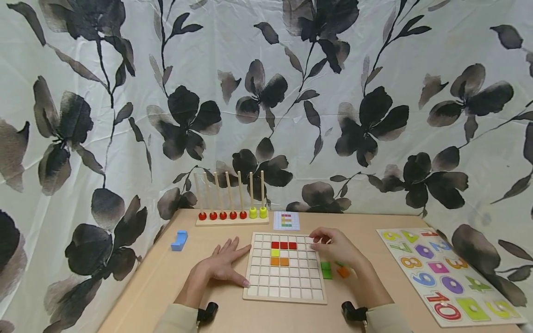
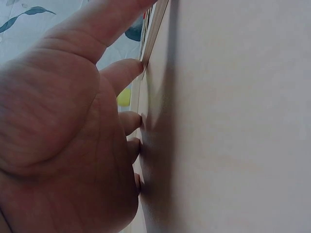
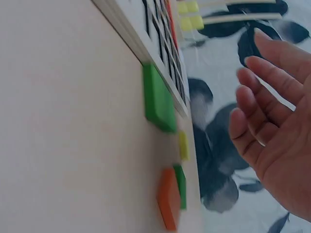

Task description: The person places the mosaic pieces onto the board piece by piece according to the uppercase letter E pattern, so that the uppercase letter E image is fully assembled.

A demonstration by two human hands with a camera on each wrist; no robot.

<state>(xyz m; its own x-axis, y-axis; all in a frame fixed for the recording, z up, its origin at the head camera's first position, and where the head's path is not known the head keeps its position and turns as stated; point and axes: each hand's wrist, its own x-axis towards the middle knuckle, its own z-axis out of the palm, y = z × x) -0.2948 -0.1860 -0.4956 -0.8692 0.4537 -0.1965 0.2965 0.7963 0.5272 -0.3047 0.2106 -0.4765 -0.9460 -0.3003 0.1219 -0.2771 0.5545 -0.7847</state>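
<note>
A white grid board (image 1: 291,283) with a wooden frame lies in the middle of the table. In its upper part sit three red tiles (image 1: 284,245), one yellow tile (image 1: 275,253) and two orange tiles (image 1: 279,262). My left hand (image 1: 222,264) lies spread, with thumb and forefinger at the board's left edge. Over the upper right edge hovers my right hand (image 1: 338,246), fingers loosely bent; the right wrist view shows nothing in them. Beside the board's right edge lie green tiles (image 1: 326,270) and a loose orange tile (image 1: 343,272). A loose yellow tile (image 3: 183,145) shows in the right wrist view.
Behind the board is a card (image 1: 286,221) with a coloured grid pattern. A peg stand (image 1: 232,221) with red and yellow beads stands at the back left, a blue block (image 1: 179,241) nearer. At right lies a number puzzle board (image 1: 430,280). A flowered cloth hangs behind the table.
</note>
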